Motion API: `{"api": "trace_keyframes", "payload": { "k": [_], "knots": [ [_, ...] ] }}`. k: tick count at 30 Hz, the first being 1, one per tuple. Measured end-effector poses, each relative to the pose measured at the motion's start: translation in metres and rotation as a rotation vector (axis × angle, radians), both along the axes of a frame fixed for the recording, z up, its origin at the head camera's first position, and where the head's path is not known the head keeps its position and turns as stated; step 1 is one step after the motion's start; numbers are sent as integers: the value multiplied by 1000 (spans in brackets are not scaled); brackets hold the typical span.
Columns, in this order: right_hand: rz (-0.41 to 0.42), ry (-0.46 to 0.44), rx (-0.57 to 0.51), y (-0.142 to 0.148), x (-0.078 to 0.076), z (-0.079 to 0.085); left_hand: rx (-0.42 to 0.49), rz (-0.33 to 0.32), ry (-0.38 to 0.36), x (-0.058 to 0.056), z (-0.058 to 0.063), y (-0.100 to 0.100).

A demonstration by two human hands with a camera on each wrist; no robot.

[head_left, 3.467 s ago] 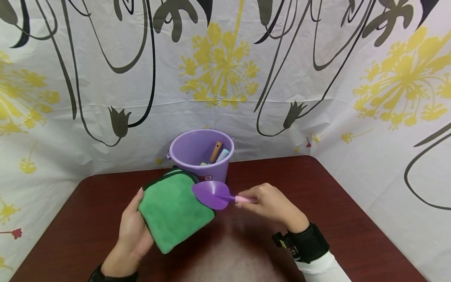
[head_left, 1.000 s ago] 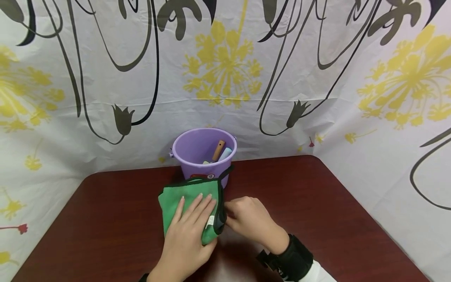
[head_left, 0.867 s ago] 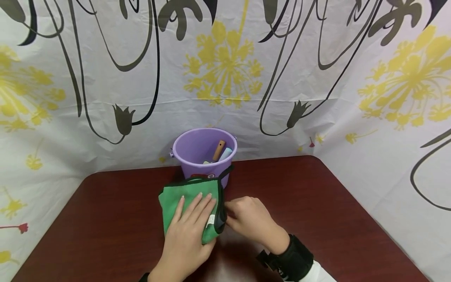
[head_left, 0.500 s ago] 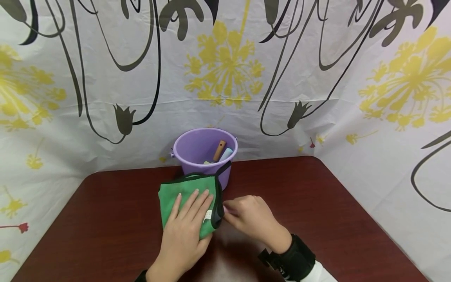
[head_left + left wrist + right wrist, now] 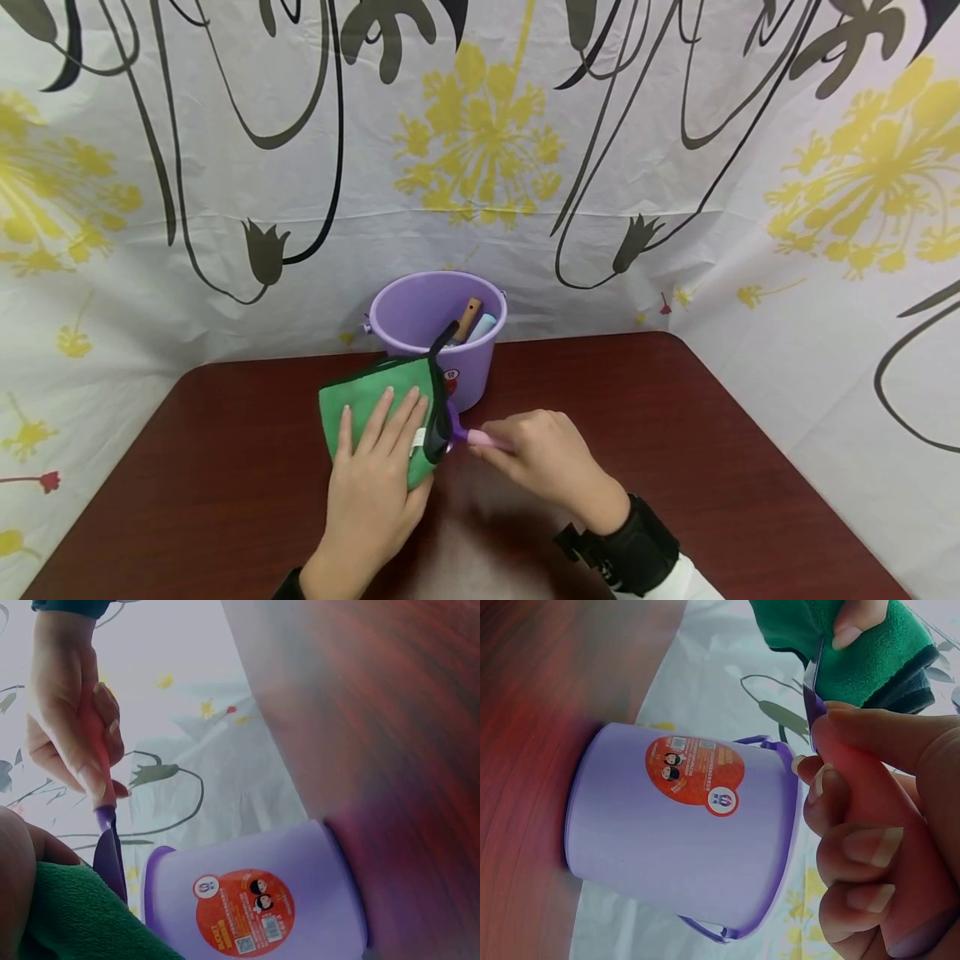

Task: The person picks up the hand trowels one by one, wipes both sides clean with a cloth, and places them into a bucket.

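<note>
My left hand [image 5: 378,467] lies over a folded green cloth [image 5: 367,400] with dark edging, its fingers spread across the top. Its thumb [image 5: 862,622] presses the cloth from the other side in the right wrist view. My right hand [image 5: 551,454] grips the pink handle of a purple toy shovel [image 5: 489,439]. Most of the shovel's blade is hidden in the cloth; its edge [image 5: 111,862] shows beside the fold in the left wrist view. Both hands are in front of a purple bucket [image 5: 472,375], and the cloth's dark loop overlaps the rim in the head view.
Inside the bucket, a brown handle [image 5: 469,317] and a light blue handle [image 5: 482,327] lean against the wall. The dark red table [image 5: 675,433] extends around it. A patterned white curtain [image 5: 337,275] hangs close behind.
Earlier the cloth lay on my left palm with the shovel blade before it. Then the cloth was folded over the blade. Now cloth and left hand have shifted left, exposing the shovel's neck.
</note>
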State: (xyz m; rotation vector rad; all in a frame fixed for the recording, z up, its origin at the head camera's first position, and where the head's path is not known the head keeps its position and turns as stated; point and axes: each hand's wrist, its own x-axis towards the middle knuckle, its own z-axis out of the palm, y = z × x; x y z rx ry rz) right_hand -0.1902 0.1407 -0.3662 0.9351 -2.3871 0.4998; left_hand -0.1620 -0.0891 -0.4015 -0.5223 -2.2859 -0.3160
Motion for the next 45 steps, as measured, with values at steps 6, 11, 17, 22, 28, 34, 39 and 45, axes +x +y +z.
{"api": "trace_keyframes", "payload": {
  "k": [6,11,17,22,28,34,39,45],
  "knots": [
    [-23,-18,33,6,-1,3,31,48,-52,-3,6,-8],
    [-31,-41,43,11,-2,5,70,81,-126,-5,11,-15],
    [-39,-46,37,16,-3,9,117,88,-165,-5,14,-17],
    [-51,-57,40,17,-3,9,122,29,-165,-6,9,-14],
    [-65,-61,107,15,-3,7,86,-28,-142,-3,-4,-3],
    [-70,-42,141,14,-3,6,121,-31,-195,2,-7,3],
    [-61,-35,145,11,-3,5,108,-39,-226,8,-8,12],
    [-66,-23,188,5,-2,0,49,-122,-325,20,-14,26]
  ]
}}
